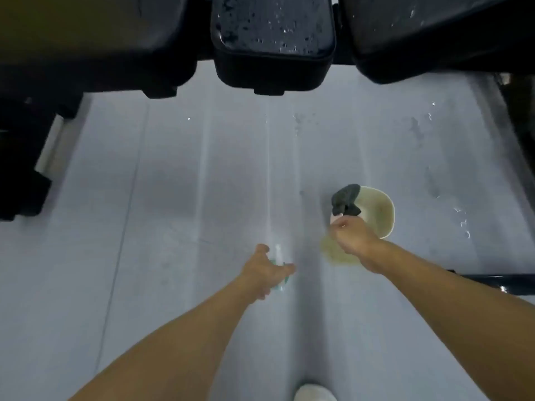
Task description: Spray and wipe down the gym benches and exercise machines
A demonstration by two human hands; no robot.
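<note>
We look down at a grey floor (173, 198). Our left hand (266, 270) is spread loosely around the spray bottle (278, 251), which stands on the floor, and its fingers are not closed on it. Our right hand (351, 237) is curled at the near rim of a pale bucket (376, 206), where a dark cloth (346, 199) hangs. We cannot tell what that hand grasps. Black machine pads (273, 30), beaded with droplets, sit ahead.

Left hand (266, 270) spread at spray bottle (278, 252); right hand (353, 237) at bucket (383, 211) with cloth (346, 199).
</note>
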